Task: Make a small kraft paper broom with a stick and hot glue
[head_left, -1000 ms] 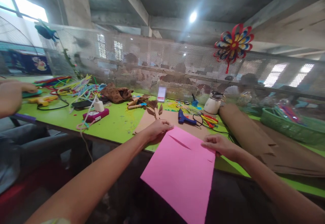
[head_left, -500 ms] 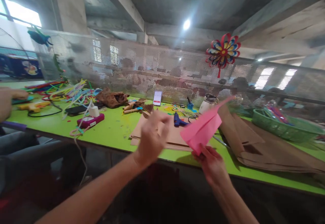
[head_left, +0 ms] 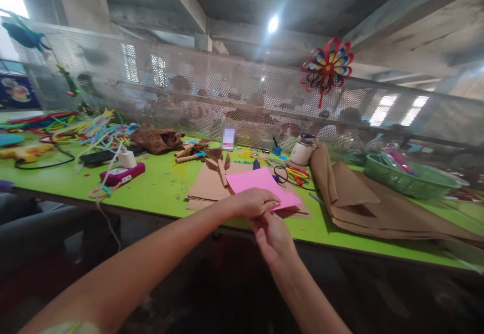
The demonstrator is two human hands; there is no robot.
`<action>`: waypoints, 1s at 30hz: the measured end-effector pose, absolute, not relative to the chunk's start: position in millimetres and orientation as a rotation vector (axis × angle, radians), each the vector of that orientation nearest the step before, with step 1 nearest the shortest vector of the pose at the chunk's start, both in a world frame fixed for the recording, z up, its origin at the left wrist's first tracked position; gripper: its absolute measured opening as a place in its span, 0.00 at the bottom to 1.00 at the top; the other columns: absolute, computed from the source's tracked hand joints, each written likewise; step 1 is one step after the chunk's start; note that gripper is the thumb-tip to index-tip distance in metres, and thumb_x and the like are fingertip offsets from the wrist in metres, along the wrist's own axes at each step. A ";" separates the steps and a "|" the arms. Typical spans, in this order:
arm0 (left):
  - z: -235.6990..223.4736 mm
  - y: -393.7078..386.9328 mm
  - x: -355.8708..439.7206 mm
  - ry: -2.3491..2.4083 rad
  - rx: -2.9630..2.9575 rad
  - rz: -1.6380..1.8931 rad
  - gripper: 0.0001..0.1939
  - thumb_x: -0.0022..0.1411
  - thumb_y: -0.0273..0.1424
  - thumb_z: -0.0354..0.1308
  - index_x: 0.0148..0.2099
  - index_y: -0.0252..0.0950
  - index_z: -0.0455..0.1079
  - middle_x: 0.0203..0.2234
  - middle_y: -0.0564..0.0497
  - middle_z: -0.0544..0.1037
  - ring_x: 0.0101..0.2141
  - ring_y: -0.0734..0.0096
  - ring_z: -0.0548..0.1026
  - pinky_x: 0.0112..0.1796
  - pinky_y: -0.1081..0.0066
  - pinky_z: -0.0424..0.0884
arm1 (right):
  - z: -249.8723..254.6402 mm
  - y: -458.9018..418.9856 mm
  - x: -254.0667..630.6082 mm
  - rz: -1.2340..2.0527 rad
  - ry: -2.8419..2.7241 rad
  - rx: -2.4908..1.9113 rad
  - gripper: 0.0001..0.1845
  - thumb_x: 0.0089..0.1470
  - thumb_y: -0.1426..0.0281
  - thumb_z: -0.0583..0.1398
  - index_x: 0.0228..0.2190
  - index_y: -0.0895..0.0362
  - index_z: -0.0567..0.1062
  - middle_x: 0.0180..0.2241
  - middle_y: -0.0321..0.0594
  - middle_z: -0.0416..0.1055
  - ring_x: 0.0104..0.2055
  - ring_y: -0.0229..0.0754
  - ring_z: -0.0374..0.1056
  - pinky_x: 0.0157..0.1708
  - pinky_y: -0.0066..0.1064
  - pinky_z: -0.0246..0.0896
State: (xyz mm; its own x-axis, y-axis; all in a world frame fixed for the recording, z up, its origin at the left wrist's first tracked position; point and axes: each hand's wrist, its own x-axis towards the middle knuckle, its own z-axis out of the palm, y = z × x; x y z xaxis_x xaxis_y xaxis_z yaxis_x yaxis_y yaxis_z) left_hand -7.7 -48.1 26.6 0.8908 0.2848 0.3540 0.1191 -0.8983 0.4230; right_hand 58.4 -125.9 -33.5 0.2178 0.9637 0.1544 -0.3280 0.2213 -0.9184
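Note:
A sheet of pink paper (head_left: 251, 180) lies slanted over brown cardboard sheets (head_left: 200, 192) near the table's front edge. My left hand (head_left: 257, 200) reaches across its near side, fingers closed on the paper's edge. Just below, touching it, my right hand (head_left: 274, 233) pinches the same edge from underneath; its fingertips are partly hidden. Left of the paper rests a rolled brown paper piece with a fringed, leafy top (head_left: 221, 170). Only the tip of a blue glue gun (head_left: 256, 164) shows behind the paper.
Folded brown paper (head_left: 393, 213) and a green basket (head_left: 408, 177) occupy the right. A white pot (head_left: 301, 150) stands behind. Leftward are a magenta power strip (head_left: 123, 174), crumpled brown material (head_left: 155, 138) and colourful strips (head_left: 83, 129). A phone (head_left: 228, 138) leans near the mesh partition (head_left: 212, 92).
The pink paper has come down from a raised, tilted position, moving left over the cardboard. My left hand, free before, now grips it beside my right. The other person's hand at far left has gone.

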 end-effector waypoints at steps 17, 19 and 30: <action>3.2 -41.3 -46.3 0.147 2.834 0.484 0.14 0.61 0.31 0.48 0.47 0.36 0.70 0.47 0.41 0.72 0.50 0.62 0.67 0.50 0.67 0.59 | -9.8 -147.5 167.6 0.666 -1.357 -1.450 0.16 0.45 0.60 0.60 0.28 0.61 0.75 0.32 0.45 0.74 0.31 0.43 0.71 0.33 0.33 0.65; 1.5 -43.0 -46.2 0.147 2.859 0.530 0.13 0.62 0.31 0.48 0.46 0.37 0.70 0.46 0.41 0.72 0.49 0.62 0.67 0.50 0.66 0.59 | -16.0 -130.2 193.3 0.440 -1.506 -1.594 0.16 0.46 0.61 0.58 0.31 0.61 0.76 0.33 0.46 0.74 0.33 0.45 0.70 0.35 0.35 0.64; -2.0 -48.4 -52.2 0.198 3.172 0.761 0.08 0.62 0.31 0.49 0.42 0.36 0.67 0.43 0.42 0.70 0.45 0.63 0.67 0.46 0.64 0.63 | -13.5 -97.9 196.0 0.469 -1.572 -1.646 0.22 0.43 0.64 0.59 0.41 0.62 0.72 0.23 0.35 0.70 0.24 0.38 0.64 0.24 0.27 0.58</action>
